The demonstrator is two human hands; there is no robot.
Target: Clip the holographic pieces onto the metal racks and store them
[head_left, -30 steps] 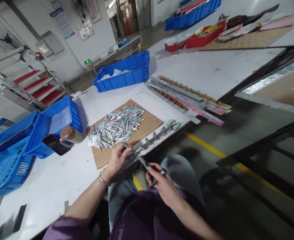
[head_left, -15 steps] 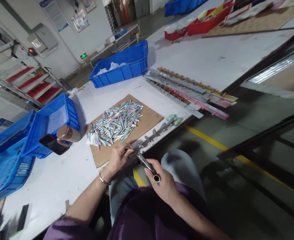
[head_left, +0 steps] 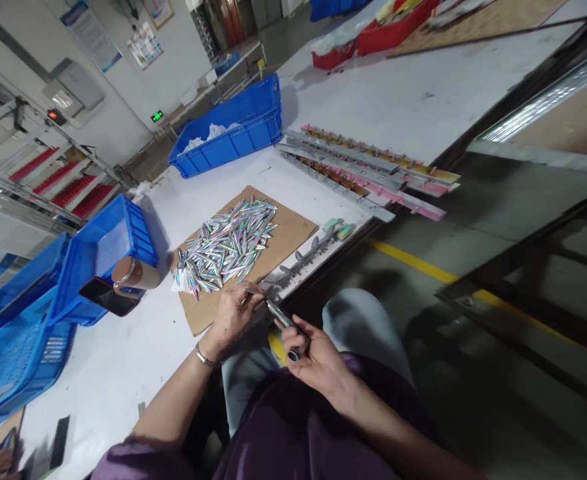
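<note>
Cradling a metal tool, the right hand curls loosely; the left hand pinches a silvery piece.

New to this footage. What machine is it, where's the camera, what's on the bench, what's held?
No machine here: a person works with two bare hands. One head-worn camera looks forward and down, so the purple sleeves enter from below.

The left hand pinches a small silvery piece. The right hand grips a metal tool pointing toward the left.

On the white table, a pile of shiny, slender pieces lies on cardboard. Behind it is a blue bin; off to the left, a phone and a brown-lidded jar.
</note>
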